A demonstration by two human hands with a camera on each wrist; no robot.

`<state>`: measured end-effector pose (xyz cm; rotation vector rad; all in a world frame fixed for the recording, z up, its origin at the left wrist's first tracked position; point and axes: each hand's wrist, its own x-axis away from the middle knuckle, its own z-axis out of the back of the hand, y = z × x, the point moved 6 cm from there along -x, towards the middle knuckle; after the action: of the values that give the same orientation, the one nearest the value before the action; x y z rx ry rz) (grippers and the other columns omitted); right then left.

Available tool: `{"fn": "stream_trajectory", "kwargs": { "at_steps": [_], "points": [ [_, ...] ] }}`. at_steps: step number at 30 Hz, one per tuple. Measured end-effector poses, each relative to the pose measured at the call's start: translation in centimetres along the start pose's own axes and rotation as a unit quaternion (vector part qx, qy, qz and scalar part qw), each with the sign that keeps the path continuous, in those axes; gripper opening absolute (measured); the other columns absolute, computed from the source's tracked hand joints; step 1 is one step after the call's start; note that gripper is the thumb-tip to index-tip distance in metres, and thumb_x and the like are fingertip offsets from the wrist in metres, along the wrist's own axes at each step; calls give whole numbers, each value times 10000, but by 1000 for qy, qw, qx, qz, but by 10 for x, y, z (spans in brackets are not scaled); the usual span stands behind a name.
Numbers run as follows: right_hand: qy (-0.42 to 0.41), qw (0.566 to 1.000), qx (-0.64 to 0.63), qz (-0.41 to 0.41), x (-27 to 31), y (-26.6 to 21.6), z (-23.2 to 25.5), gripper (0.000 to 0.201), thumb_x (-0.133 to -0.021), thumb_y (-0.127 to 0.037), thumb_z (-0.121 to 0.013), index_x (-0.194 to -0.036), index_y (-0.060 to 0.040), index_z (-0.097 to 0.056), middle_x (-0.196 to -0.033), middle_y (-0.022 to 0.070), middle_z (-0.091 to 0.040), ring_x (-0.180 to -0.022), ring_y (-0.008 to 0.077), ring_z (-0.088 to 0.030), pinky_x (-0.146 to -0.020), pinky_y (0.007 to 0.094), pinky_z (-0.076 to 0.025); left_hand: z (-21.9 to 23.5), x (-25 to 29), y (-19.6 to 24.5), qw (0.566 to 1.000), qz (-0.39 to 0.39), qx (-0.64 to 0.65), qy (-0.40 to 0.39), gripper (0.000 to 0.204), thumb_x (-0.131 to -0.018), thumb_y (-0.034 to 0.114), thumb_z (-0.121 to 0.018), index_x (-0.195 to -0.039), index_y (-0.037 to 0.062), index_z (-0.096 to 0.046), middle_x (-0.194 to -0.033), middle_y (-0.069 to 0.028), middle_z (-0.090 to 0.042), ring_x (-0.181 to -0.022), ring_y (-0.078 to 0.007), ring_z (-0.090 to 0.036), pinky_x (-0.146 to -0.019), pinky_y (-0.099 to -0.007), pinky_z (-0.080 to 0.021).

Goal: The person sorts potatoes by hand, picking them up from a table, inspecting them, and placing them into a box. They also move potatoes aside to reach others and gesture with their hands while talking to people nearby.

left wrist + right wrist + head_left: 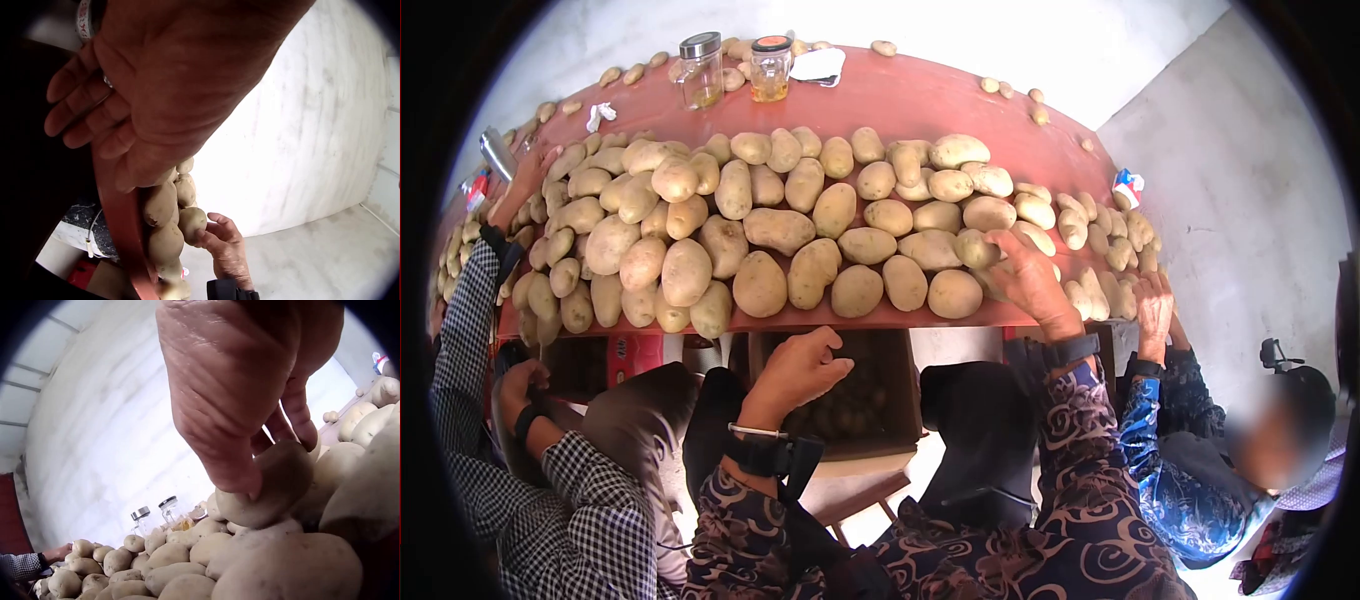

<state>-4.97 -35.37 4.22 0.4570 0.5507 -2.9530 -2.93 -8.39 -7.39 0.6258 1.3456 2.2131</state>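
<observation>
Rows of potatoes (780,230) cover the red table (850,110). The right hand (1033,285) pinches one potato (977,249) between thumb and fingers at the right part of the rows; in the right wrist view this potato (269,484) sits just over others. The left hand (797,372), holding nothing, hangs in front of the table's near edge above a box, its fingers loosely bent. In the left wrist view the left hand (169,81) has its palm showing, and beyond it the right hand (226,249) holds the potato (192,225).
Two glass jars (701,72) and a white item (818,66) stand toward the table's back. Below the near edge is a box (855,400) with potatoes inside. A person in a checked sleeve (600,480) is at the left, another in blue (1190,500) at the right.
</observation>
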Motion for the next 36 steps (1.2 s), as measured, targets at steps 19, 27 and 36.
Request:
{"fn": "stream_trajectory", "kwargs": {
  "at_steps": [19,27,36],
  "points": [
    [-97,978,176,-54,-170,-14,-83,259,-727,-120,-555,-981,-74,-571,-950,179,-602,-932,313,-569,-775,409,-463,3,1,11,999,-12,-48,16,333,-712,280,-638,-913,26,-560,-768,-165,-605,-742,-328,-597,-646,-380,-467],
    [24,961,275,23,-157,-21,-75,263,-648,-117,-605,-911,-113,-588,-934,123,-541,-888,302,-535,-741,379,-470,4,3,15,995,-62,-68,32,324,-714,245,-646,-914,4,-562,-747,-151,-595,-696,-295,-592,-614,-350,-463],
    [-42,970,238,28,-156,-66,-71,209,-721,-138,-575,-924,-117,-615,-927,122,-574,-904,292,-547,-771,389,-457,7,5,18,994,-60,-88,31,329,-719,253,-639,-918,1,-561,-750,-158,-594,-699,-305,-591,-610,-363,-457]
  ]
}}
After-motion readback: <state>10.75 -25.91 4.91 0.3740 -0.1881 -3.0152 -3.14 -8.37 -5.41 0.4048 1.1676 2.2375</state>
